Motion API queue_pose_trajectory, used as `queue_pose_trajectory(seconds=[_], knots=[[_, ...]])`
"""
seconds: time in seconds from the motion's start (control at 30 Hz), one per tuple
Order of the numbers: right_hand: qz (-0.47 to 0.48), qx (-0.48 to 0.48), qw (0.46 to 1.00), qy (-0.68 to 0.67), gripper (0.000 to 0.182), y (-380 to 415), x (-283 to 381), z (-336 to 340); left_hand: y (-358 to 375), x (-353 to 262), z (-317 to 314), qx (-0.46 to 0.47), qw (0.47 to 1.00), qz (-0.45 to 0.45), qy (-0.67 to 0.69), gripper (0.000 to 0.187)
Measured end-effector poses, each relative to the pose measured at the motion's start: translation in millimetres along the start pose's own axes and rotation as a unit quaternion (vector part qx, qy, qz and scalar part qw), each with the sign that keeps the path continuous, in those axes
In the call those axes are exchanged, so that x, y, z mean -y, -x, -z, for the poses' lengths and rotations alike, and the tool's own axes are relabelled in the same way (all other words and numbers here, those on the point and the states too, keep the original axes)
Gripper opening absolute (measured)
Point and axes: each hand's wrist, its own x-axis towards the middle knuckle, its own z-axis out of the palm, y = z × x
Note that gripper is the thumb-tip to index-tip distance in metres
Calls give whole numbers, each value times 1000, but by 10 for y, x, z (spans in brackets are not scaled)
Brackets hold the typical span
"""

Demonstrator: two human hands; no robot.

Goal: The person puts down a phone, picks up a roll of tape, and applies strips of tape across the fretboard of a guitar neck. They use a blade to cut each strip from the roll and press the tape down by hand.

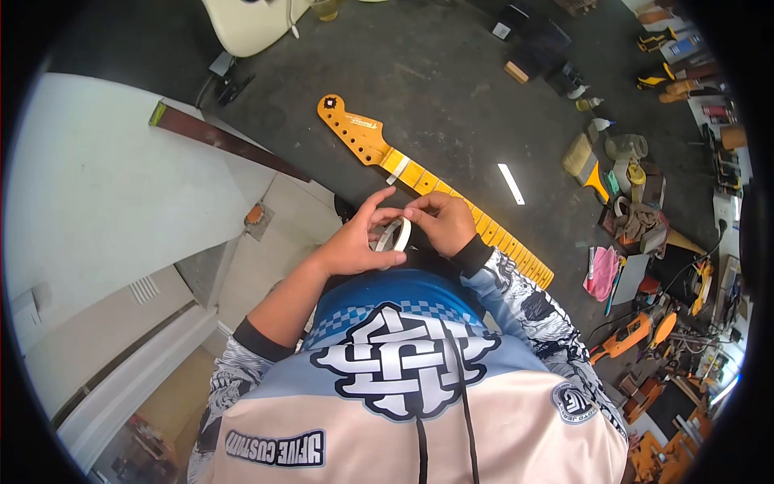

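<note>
My left hand (360, 238) is curled around a roll of white masking tape (402, 234), thumb below and fingers above. At the roll's upper edge, my right hand (446, 223) pinches with thumb and forefinger, apparently on the tape's end. Just beyond both hands a guitar neck (453, 198) lies slantwise on the dark bench, its orange headstock (352, 129) towards the upper left. A strip of white tape (397, 169) crosses the fretboard close to the headstock and hangs past its edge. The right hand partly covers the neck's near edge.
On the dark workbench (451, 89) lies a small white metal strip (511, 184) right of the neck. A brush (584, 165), a glass jar (627, 147), pink cloth (601, 273) and several tools crowd the right side. A cream guitar body (250, 24) sits at the top left.
</note>
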Motion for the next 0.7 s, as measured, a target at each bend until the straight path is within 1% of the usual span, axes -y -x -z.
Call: queue_pose_trajectory(seconds=[0.03, 0.07, 0.13, 0.23, 0.27, 0.3, 0.37, 0.4, 0.5, 0.53, 0.63, 0.67, 0.7], knots=[[9, -14, 1000, 7, 22, -31, -5, -5, -30, 57, 0, -13, 1000, 7, 16, 108], [16, -26, 999, 13, 21, -56, -16, -10, -50, 108, -2, -27, 999, 19, 7, 100], [3, -54, 998, 17, 21, -196, -39, 49, -96, 186, 4, -56, 997, 45, -12, 86], [10, -92, 996, 18, 22, -440, -22, 182, -204, 371, 31, -109, 974, 197, -14, 63], [10, -64, 997, 51, 23, -494, -16, 230, -196, 387, 18, -101, 973, 207, -16, 55], [10, -37, 996, 84, 23, -534, 24, 262, -204, 321, 3, -88, 973, 215, -13, 54], [11, -40, 996, 74, 24, -624, -90, 220, -238, 185, -2, -61, 972, 228, -8, 52], [13, -43, 997, 69, 24, -673, -113, 210, -270, 189, -3, -80, 979, 181, -51, 45], [-26, -41, 995, 84, 26, -781, -142, 218, -397, 102, 74, -105, 966, 234, -29, 34], [-21, -41, 995, 93, 26, -809, -162, 211, -442, 153, 79, -132, 966, 219, -47, 26], [-16, -46, 993, 109, 28, -868, -207, 194, -534, 100, 64, -161, 957, 229, -77, 25], [-22, -50, 993, 109, 28, -881, -206, 191, -571, 51, 67, -163, 953, 250, -52, 26], [-26, -55, 992, 108, 28, -904, -209, 186, -617, 33, 65, -175, 954, 233, -68, 26]])
